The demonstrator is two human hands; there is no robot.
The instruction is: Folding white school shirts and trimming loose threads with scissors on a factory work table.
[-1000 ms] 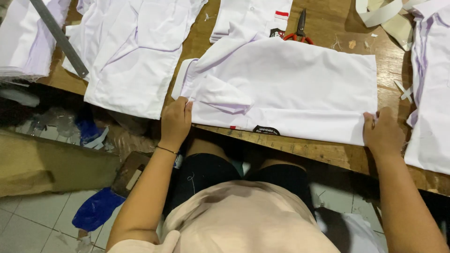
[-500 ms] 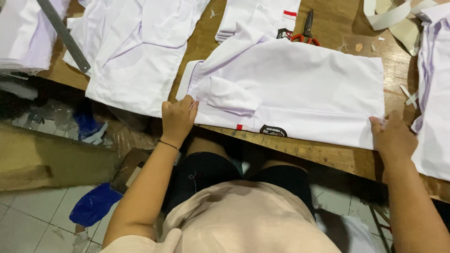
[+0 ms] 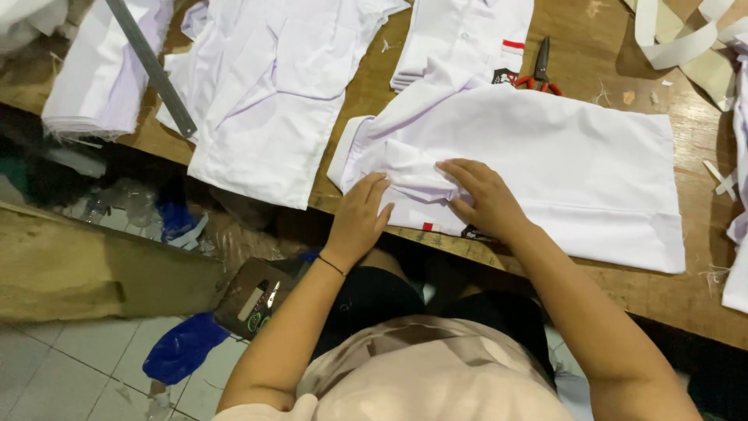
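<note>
Both hands down flat on a white shirt (image 3: 545, 164) spread on a wooden table (image 3: 678, 300).

Left hand (image 3: 360, 218) resting on the near edge of the shirt, fingers straight and close together, palm down. Not closed on anything, just pressing the cloth. Thin dark band round that wrist.

Right hand (image 3: 485, 199) just beside the left one, almost touching it. Fingers bent a little over a bunched fold of cloth (image 3: 413, 175), fingertips on the fold. Cannot tell if the fold is pinched or only pushed.

Under the right hand, at the shirt's near edge, a small red mark (image 3: 427, 227) and a dark patch (image 3: 471, 231).

Past the fingers, farther up the table, red-handled scissors (image 3: 539, 72) lying by a folded white shirt (image 3: 467, 39) with a red stripe. Touching or not, hard to tell.

Off to the left of the left hand, another white shirt (image 3: 265, 101) spread open, hanging a bit over the table edge. Farther left, a long grey ruler (image 3: 152, 66) lying slanted, and a stack of white cloth (image 3: 93, 86).

Off to the right of the right hand, well apart, pale cloth strips (image 3: 678, 39) in the far corner.

Below the hands, under the table edge, dark shorts and a pale top. Down on the tiled floor, a blue plastic bag (image 3: 183, 355).
</note>
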